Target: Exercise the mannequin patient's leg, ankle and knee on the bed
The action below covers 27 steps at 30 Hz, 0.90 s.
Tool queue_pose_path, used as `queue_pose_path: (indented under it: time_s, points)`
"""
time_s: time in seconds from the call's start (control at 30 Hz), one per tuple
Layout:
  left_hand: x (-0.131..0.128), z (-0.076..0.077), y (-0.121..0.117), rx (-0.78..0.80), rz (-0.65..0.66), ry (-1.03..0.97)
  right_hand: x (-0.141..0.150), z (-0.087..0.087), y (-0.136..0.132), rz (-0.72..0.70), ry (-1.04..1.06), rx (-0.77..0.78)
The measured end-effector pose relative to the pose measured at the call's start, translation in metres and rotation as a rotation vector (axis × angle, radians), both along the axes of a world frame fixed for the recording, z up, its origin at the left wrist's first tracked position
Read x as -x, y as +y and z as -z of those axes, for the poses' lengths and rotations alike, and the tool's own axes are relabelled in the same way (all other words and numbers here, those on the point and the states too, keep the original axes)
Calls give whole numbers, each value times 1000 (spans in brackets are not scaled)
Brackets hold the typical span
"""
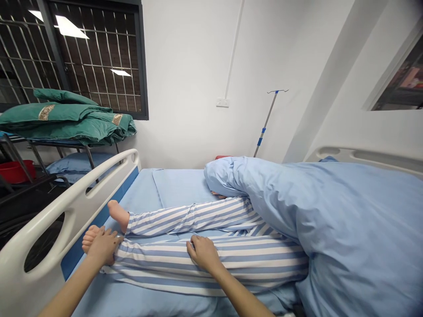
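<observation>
A person lies on a hospital bed (139, 198) in blue-and-white striped pyjamas, with both legs stretched towards me. My left hand (104, 245) holds the lower leg (132, 254) just above the bare foot (90, 237), and its fingers reach over the ankle. My right hand (203, 253) grips the striped trouser leg (251, 259) farther up, with its fingers spread on the cloth. The other bare foot (118, 215) is raised beside my left hand and untouched. A light blue quilt (340, 215) covers the person's upper body and hides the head.
A white side rail (66, 211) runs along the bed's left edge, close to my left forearm. Beyond it stand a rack with green folded quilts (66, 119), a red basin (16, 171) and a blue pillow (77, 167). An IV pole (266, 125) rises behind the bed, below a barred window (82, 57) and white walls.
</observation>
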<state>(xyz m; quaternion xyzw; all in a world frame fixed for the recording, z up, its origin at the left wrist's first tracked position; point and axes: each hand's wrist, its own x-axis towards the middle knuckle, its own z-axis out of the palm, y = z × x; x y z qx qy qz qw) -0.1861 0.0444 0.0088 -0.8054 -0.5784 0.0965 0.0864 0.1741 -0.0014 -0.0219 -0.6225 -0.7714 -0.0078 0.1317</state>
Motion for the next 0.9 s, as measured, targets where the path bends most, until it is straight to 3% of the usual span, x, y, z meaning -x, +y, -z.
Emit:
queue_pose_path:
  time_s: [0.5,0.9]
  points:
    - [9,-3,-4,22,3,11,-2,3,0,-3,8,-12]
    - [-5,2,-8,1,-24,70,0,2,-2,10,-1,13]
